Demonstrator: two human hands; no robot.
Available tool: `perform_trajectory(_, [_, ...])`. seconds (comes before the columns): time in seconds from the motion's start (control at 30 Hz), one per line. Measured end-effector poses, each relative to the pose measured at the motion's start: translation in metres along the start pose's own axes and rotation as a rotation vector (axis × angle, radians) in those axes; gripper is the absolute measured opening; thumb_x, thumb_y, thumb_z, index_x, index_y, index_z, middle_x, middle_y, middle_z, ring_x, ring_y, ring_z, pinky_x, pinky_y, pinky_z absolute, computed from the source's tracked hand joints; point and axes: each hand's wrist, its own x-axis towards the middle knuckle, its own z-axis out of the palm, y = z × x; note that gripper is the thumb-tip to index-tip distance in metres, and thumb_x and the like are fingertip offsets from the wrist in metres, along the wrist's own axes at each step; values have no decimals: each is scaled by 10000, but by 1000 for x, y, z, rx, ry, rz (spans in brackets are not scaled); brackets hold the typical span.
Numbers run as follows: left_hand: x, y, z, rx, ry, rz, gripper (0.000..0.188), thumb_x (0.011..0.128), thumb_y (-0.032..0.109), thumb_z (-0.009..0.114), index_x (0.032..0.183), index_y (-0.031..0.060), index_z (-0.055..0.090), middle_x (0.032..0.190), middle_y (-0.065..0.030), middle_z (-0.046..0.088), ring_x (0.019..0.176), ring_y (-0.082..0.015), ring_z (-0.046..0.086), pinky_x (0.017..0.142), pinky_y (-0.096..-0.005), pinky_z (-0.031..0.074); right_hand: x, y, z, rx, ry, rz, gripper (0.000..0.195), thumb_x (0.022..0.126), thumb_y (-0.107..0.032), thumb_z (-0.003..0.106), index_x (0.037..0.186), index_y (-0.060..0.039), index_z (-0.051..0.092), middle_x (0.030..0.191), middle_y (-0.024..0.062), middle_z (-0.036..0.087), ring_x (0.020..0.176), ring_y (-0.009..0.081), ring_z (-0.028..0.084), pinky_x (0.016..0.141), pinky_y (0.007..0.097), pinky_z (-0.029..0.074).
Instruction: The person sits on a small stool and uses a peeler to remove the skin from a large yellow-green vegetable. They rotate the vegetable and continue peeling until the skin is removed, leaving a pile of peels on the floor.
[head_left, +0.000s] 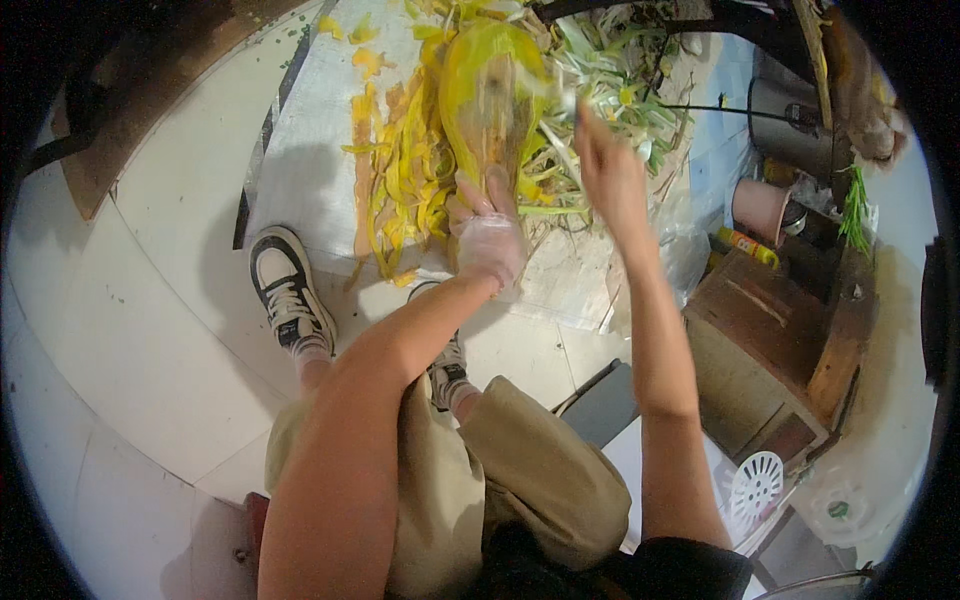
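Observation:
A large elongated squash (491, 82), its surface yellow-green with a brown patch on top, lies lengthwise before me. My left hand (489, 236), in a thin clear plastic glove, grips its narrow near end. To the right of the squash, my right hand (611, 169) is closed around a small pale tool (561, 96). Motion blur hides whether that tool is a peeler or a knife. Yellow-orange peel strips (405, 180) are heaped along the squash's left side. On its right spreads a pile of green and white leafy vegetable trimmings (600, 75).
A pale sheet (311, 180) lies under the peelings on the tiled floor (172, 337). My shoes (289, 289) stand near its front edge. At right are a wooden cabinet (757, 322), a pink container (759, 204), a yellow can (750, 246) and a white slotted piece (757, 484).

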Motion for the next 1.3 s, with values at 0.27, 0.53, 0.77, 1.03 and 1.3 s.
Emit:
perform_trajectory(0.27, [-10,23,-37,112,-27,87,929,844,298,614,1422,-114,15,1395,-474,5,1186,-600,282,940,-623,321,103,21,46,-132,19,-138,212,894,-159,501,1040,-62,620,782,238,620,741,439,603,623,488,489])
perform_trajectory(0.53, [-9,16,-29,131,16,87,927,817,289,637,1433,-93,60,1412,-457,9,1209,-617,262,936,-626,341,-18,7,16,-26,-57,19,216,905,-170,514,1102,-123,589,740,265,613,699,443,617,594,528,489])
perform_trajectory(0.77, [-7,7,-35,90,91,63,766,852,145,532,1436,-75,89,1405,-459,38,1209,-612,269,928,-614,357,12,-22,-12,16,-112,122,286,932,-187,531,1184,-84,619,831,241,638,711,369,657,601,386,507])
perform_trajectory(1.03, [-10,19,-37,266,-27,101,704,881,127,461,1447,-53,84,1386,-496,18,1170,-582,305,883,-618,367,130,8,63,-277,33,-209,230,922,-223,470,1008,-85,633,803,227,639,737,433,613,669,492,511])
perform_trajectory(1.3, [-11,19,-42,124,-13,88,757,877,167,525,1453,-37,77,1409,-463,22,1181,-572,314,895,-601,376,15,-6,2,-141,-114,-55,268,914,-150,514,1143,-58,618,754,268,593,670,440,595,584,445,459])
